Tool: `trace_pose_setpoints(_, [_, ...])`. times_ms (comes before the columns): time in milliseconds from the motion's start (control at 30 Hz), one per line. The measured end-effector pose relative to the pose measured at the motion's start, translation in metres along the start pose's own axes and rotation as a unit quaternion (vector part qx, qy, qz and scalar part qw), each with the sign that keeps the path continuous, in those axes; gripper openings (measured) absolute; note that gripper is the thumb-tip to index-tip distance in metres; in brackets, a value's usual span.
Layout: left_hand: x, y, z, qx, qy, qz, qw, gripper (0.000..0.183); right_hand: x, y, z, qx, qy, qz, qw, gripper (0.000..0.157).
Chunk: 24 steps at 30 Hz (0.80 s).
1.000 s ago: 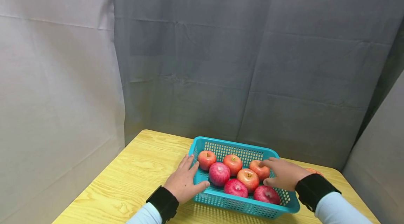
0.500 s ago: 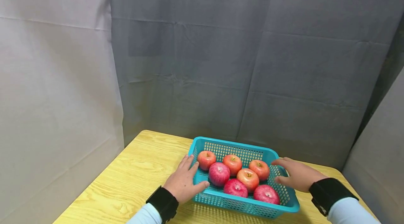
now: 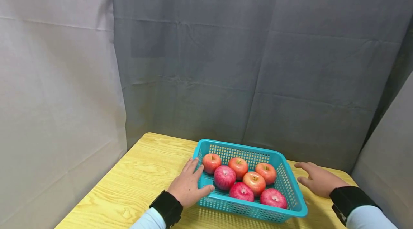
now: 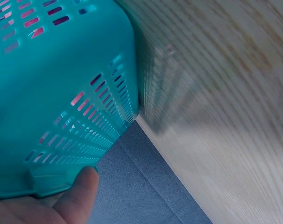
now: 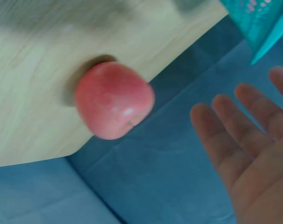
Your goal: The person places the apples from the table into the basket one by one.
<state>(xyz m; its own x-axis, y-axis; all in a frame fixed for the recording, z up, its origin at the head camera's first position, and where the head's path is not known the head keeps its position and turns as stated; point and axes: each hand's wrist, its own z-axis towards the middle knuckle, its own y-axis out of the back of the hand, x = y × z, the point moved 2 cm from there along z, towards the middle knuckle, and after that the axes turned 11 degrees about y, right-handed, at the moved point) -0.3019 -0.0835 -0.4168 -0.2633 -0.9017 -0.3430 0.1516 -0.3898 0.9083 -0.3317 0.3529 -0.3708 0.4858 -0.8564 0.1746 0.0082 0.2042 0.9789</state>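
Note:
A turquoise plastic basket (image 3: 251, 212) with perforated walls holds several apples, among them an orange-red apple (image 3: 254, 183) and a darker red apple (image 3: 224, 177). My left hand (image 3: 188, 187) rests at the basket's left edge, fingers spread. In the left wrist view its thumb (image 4: 81, 196) lies against the rim. My right hand (image 3: 319, 180) hovers right of the basket, apart from it and holding nothing. In the right wrist view its fingers (image 5: 244, 121) are extended, and a lone red apple (image 5: 114, 100) sits on the table. The right hand hides that apple in the head view.
The yellow wood-grain table (image 3: 129, 186) extends left of the basket. Grey cloth (image 3: 200, 60) hangs behind the table, pale cloth (image 3: 58, 96) on the left and another pale panel (image 3: 387, 150) on the right.
My right hand has moved right, from over the apple at the basket's right end to outside the basket. The left hand and the apples in the basket have stayed put.

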Motion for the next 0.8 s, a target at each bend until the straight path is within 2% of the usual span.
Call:
trace_pose_setpoints(300, [0.001,0.001,-0.001,-0.002,-0.002,0.004,1.0000,0.089,-0.033,-0.014,-0.004,-0.014,-0.021,-0.036,0.999,0.060])
trace_pose_setpoints(500, [0.002,0.000,0.001,-0.007,-0.007,0.008,0.9999,0.089,-0.050,-0.019,-0.003,-0.015,-0.045,-0.035,0.998,0.063])
trace_pose_setpoints(800, [0.001,-0.002,0.001,-0.010,-0.010,0.011,0.9998,0.090,-0.071,-0.037,0.002,-0.041,-0.048,-0.043,0.997,0.065])
